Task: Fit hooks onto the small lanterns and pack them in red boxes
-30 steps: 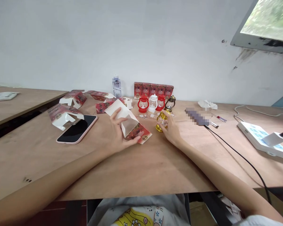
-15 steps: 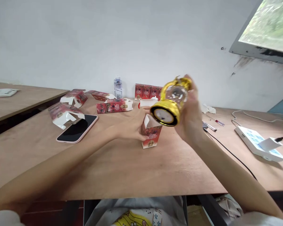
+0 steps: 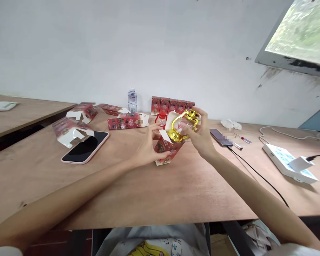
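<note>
My left hand [image 3: 147, 147] grips a small red printed box [image 3: 167, 151], tilted with its open white flaps upward, just above the wooden table [image 3: 154, 192]. My right hand [image 3: 201, 137] holds a gold toy lantern [image 3: 181, 125] by its top, with the lantern's base at the box's open mouth. Behind them a red lantern [image 3: 161, 120] stands partly hidden, in front of a row of closed red boxes [image 3: 172, 105] against the wall.
Several opened red boxes [image 3: 74, 124] lie at the left near a pink-cased phone [image 3: 85, 146]. A clear bottle [image 3: 132, 100] stands by the wall. At the right lie a dark phone [image 3: 220, 137], a black cable [image 3: 258, 174] and a white power strip [image 3: 289, 163].
My right hand lifted the gold lantern off the table, raised it high, then lowered it to the box's mouth. My left hand stood the box up and tilted it toward the lantern.
</note>
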`<state>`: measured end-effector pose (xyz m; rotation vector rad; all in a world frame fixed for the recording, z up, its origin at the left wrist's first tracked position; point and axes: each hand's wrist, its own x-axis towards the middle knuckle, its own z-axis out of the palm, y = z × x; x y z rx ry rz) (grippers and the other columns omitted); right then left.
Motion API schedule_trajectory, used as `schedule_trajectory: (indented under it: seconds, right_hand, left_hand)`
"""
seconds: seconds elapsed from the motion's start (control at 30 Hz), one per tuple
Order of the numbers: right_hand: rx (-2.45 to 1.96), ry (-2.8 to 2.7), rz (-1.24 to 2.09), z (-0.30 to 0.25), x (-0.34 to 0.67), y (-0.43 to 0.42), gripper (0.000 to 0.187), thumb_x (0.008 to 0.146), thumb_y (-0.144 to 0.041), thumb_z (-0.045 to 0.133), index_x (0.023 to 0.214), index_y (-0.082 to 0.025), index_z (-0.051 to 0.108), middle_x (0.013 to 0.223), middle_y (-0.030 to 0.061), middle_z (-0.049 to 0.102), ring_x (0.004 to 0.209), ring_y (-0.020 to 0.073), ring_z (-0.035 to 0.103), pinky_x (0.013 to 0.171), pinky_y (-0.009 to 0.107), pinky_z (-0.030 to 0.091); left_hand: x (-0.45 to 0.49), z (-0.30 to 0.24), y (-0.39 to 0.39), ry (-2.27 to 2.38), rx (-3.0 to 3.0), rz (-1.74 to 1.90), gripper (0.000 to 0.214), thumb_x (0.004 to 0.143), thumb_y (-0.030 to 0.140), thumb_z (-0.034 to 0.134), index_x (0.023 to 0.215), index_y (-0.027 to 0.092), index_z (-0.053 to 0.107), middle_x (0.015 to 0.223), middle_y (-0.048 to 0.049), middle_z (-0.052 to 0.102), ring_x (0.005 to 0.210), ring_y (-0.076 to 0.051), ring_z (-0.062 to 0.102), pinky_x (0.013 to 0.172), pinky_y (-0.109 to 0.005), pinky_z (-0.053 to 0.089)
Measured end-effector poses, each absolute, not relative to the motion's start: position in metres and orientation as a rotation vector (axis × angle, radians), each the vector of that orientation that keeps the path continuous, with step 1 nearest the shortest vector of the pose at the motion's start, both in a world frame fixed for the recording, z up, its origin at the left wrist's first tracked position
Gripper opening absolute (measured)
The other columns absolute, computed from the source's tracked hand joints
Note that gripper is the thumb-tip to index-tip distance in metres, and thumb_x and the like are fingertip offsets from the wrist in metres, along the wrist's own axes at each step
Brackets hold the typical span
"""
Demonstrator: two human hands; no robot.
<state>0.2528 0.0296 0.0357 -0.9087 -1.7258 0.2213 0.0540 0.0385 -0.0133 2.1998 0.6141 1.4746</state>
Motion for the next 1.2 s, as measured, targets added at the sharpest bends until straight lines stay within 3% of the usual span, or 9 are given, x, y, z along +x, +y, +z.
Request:
schedule_trajectory:
  seconds: [0.13,0.27,0.43,0.57,0.67,0.73,0.9,1.1,1.2]
  right_hand:
    - [-0.875,-1.937,0.294,0.048,0.249,0.024,0.055,0.075,-0.037,0.071,0.121,-0.027,0.045,0.121,0.0055,0.053,0.106,0.0208,0.057,0.091,0.039,0.048]
    - [-0.878,-2.083,0.124,0.06,0.244,0.028,0.04,0.069,-0.036,0.077,0.101,-0.022,0.058,0.105,0.006,0.056,0.101,0.022,0.055,0.087,0.037,0.046]
    - [-0.916,-2.24,0.192,0.064,0.24,0.037,0.015,0.073,-0.025,0.073,0.081,-0.018,0.062,0.087,0.0032,0.064,0.082,0.0176,0.058,0.077,0.032,0.045]
    - [-0.912,-2.299,0.268,0.062,0.24,0.034,0.01,0.081,-0.027,0.065,0.079,-0.017,0.066,0.085,0.0037,0.067,0.08,0.0161,0.06,0.075,0.03,0.045]
    - [-0.898,-2.278,0.337,0.062,0.244,0.031,0.027,0.092,-0.029,0.044,0.084,-0.017,0.067,0.084,0.0042,0.068,0.078,0.0154,0.061,0.075,0.03,0.046]
    - [-0.852,-2.147,0.405,0.062,0.25,0.032,0.027,0.091,-0.023,0.039,0.092,-0.018,0.066,0.091,0.0046,0.068,0.086,0.0162,0.062,0.082,0.032,0.047]
    - [-0.703,-1.859,0.693,0.053,0.263,0.045,0.027,0.078,-0.022,0.058,0.105,-0.025,0.058,0.119,0.0045,0.059,0.115,0.0203,0.053,0.093,0.037,0.048]
    - [-0.738,-1.806,0.898,0.037,0.255,0.052,0.081,0.068,-0.038,0.076,0.137,-0.035,0.032,0.142,0.0079,0.038,0.118,0.0235,0.052,0.09,0.04,0.052]
    - [-0.621,-1.954,0.959,0.04,0.25,0.044,0.068,0.076,-0.041,0.07,0.136,-0.034,0.038,0.134,0.0068,0.05,0.112,0.0215,0.057,0.093,0.04,0.05]
  left_hand:
    - [0.057,-0.022,0.037,0.594,2.032,1.474,0.068,0.069,0.022,0.074,0.122,0.026,0.032,0.124,-0.0091,0.047,0.111,-0.021,0.055,0.095,-0.042,0.049]
    - [0.056,-0.028,0.038,0.575,1.995,1.498,0.069,0.07,0.02,0.073,0.125,0.027,0.032,0.124,-0.0079,0.05,0.115,-0.021,0.053,0.1,-0.04,0.045]
    - [0.057,-0.034,0.035,0.622,2.01,1.502,0.084,0.074,0.021,0.069,0.142,0.032,0.019,0.136,-0.0095,0.045,0.12,-0.023,0.051,0.098,-0.042,0.047]
    - [0.056,-0.039,0.034,0.663,2.116,1.458,0.086,0.079,0.023,0.063,0.148,0.031,0.013,0.138,-0.0117,0.044,0.12,-0.025,0.051,0.097,-0.043,0.047]
    - [0.054,-0.042,0.033,0.667,2.238,1.485,0.073,0.08,0.023,0.062,0.145,0.03,0.029,0.139,-0.0104,0.042,0.123,-0.027,0.047,0.099,-0.042,0.046]
    - [0.052,-0.042,0.034,0.649,2.283,1.505,0.064,0.079,0.024,0.063,0.139,0.028,0.04,0.135,-0.0101,0.044,0.122,-0.026,0.047,0.098,-0.04,0.047]
    - [0.049,-0.037,0.034,0.545,2.257,1.502,0.054,0.076,0.022,0.062,0.129,0.025,0.048,0.126,-0.0103,0.047,0.112,-0.023,0.052,0.087,-0.034,0.053]
    - [0.049,-0.033,0.034,0.5,2.217,1.423,0.051,0.074,0.022,0.062,0.124,0.024,0.047,0.123,-0.0097,0.05,0.111,-0.023,0.053,0.087,-0.035,0.052]
    - [0.048,-0.034,0.037,0.548,2.183,1.348,0.054,0.075,0.023,0.062,0.126,0.024,0.043,0.122,-0.0089,0.051,0.106,-0.022,0.055,0.088,-0.038,0.051]
